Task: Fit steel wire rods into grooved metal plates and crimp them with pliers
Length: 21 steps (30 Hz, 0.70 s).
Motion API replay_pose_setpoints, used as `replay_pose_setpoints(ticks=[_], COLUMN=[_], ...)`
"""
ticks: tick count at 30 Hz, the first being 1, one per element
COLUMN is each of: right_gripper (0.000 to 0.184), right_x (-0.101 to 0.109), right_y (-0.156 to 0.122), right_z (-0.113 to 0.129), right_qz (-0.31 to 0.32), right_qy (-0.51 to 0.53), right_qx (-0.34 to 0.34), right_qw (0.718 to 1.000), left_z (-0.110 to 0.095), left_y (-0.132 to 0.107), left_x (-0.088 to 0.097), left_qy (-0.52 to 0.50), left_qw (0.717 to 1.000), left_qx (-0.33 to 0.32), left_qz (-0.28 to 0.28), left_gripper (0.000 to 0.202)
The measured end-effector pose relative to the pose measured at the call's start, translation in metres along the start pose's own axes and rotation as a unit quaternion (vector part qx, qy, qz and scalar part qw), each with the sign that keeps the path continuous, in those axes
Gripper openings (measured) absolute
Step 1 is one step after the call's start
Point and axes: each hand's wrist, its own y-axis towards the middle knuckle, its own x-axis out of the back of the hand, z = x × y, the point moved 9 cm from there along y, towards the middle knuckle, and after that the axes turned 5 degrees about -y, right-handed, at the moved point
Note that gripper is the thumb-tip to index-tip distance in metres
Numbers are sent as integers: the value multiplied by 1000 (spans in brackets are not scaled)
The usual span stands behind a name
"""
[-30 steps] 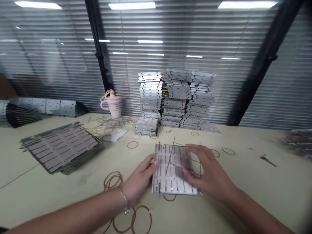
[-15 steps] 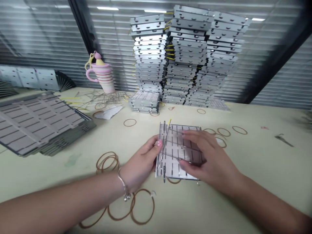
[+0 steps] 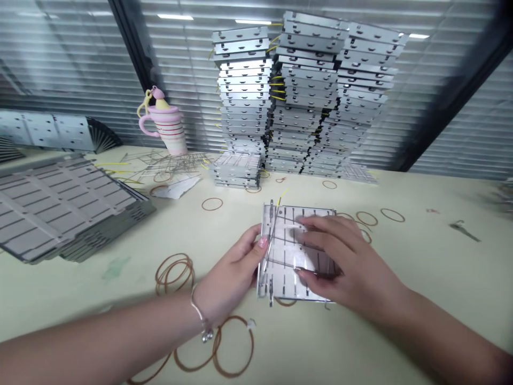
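A small bundle of slotted metal plates (image 3: 284, 251) lies on the pale table (image 3: 420, 278) in front of me. My left hand (image 3: 232, 275) grips its left edge, thumb against the side. My right hand (image 3: 344, 262) rests on top of the bundle with fingers curled over the plates and a thin wire that crosses them. A thin yellow-tipped wire (image 3: 276, 214) stands along the bundle's left side. Brown rubber bands (image 3: 176, 270) lie just left of my left hand, and more rubber bands (image 3: 224, 353) lie under my wrist.
Tall stacks of metal plates (image 3: 304, 91) stand at the back, with a short stack (image 3: 234, 168) in front. A fanned pile of large plates (image 3: 60, 206) lies at the left. A pink cup (image 3: 168, 125), loose wires (image 3: 168, 163) and scattered rubber bands (image 3: 380, 215) are around.
The view has tilted down and come closer since the earliest frame. Both hands stay on the bundle; my right hand's fingers have shifted slightly across its top.
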Motion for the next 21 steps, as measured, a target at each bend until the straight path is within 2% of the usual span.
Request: replay_pose_setpoints(ticks=[11, 17, 21], right_gripper=[26, 19, 18], right_x=[19, 20, 27], right_y=[1, 0, -2], right_z=[12, 19, 24], right_qz=[12, 38, 37], right_qy=[-34, -67, -85], right_qx=[76, 75, 74], right_qw=[996, 994, 993], left_z=[-2, -4, -6], left_y=[-3, -4, -3], left_x=[-5, -4, -7], left_qy=[28, 100, 95], left_qw=[999, 994, 994], left_qx=[-5, -24, -29], left_qz=[27, 29, 48], left_gripper=[49, 50, 52])
